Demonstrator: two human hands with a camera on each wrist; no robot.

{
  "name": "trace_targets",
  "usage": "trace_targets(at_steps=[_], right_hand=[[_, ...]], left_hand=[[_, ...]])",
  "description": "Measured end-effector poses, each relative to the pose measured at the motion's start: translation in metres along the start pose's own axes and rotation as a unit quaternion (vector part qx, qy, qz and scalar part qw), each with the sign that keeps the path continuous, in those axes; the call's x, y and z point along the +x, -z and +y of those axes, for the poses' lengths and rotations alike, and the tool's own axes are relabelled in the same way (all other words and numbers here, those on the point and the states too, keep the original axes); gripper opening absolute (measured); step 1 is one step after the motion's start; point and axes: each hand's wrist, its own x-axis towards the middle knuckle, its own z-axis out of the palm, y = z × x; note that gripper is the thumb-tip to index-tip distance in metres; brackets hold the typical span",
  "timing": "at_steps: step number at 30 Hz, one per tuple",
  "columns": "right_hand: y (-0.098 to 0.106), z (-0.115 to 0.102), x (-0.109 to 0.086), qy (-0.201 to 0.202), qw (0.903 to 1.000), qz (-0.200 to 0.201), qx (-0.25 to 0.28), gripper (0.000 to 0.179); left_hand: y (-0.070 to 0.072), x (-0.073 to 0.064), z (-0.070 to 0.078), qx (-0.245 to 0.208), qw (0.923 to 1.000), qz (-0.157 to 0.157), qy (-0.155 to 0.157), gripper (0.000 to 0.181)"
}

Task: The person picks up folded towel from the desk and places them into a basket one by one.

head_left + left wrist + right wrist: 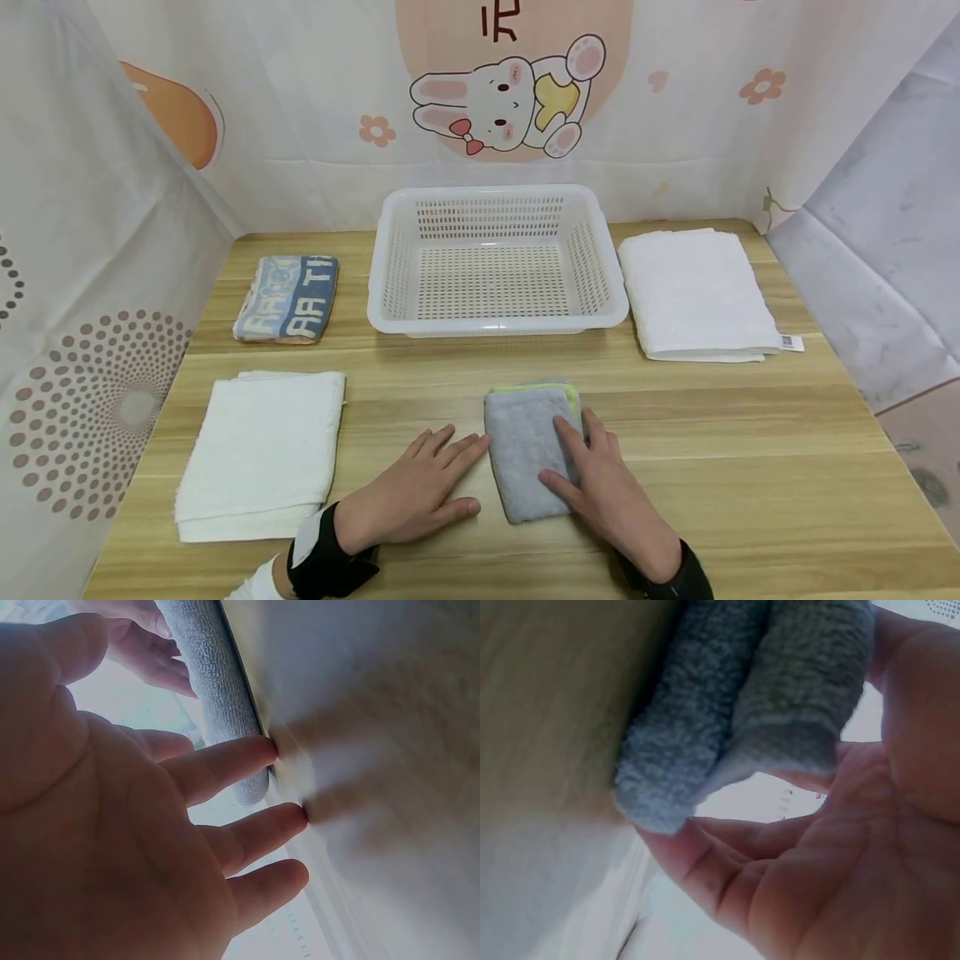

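Note:
A folded grey towel (528, 458) with a yellow-green layer showing at its far edge lies on the table in the head view. My right hand (611, 492) rests at its right side, thumb and index finger on top and the other fingers along the edge. In the right wrist view the towel's thick folded layers (802, 682) show beside the right palm (855, 870). My left hand (420, 492) is spread just left of the towel, holding nothing. From the left wrist, its fingertips (289, 817) touch the tabletop close to the towel's side (217, 682).
A white perforated basket (498, 323) stands at the back middle. Folded white towels lie at the left (262, 450) and back right (697, 292), the latter with a small tag. A blue patterned folded towel (288, 300) is at the back left. Printed curtains (300, 108) surround the table.

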Motion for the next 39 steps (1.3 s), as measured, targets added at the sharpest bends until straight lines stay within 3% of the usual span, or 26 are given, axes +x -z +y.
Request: trace_targets(at_steps=[5, 15, 28, 39], right_hand=[[0.000, -0.001, 0.000, -0.004, 0.9999, -0.005, -0.012, 0.071], [0.000, 0.003, 0.004, 0.024, 0.9979, 0.028, -0.052, 0.072], [0.005, 0.004, 0.012, -0.024, 0.9992, -0.032, -0.004, 0.088], [0.005, 0.002, 0.011, -0.016, 0.9986, -0.040, 0.030, 0.090]], left_hand=[[0.000, 0.001, 0.001, 0.002, 1.0000, -0.006, -0.004, 0.072], [0.000, 0.006, 0.007, 0.014, 0.9991, 0.001, -0.039, 0.068], [-0.005, 0.010, 0.010, 0.047, 0.9975, -0.025, -0.046, 0.066], [-0.006, 0.011, 0.014, 0.025, 0.9979, -0.041, -0.044, 0.068]])
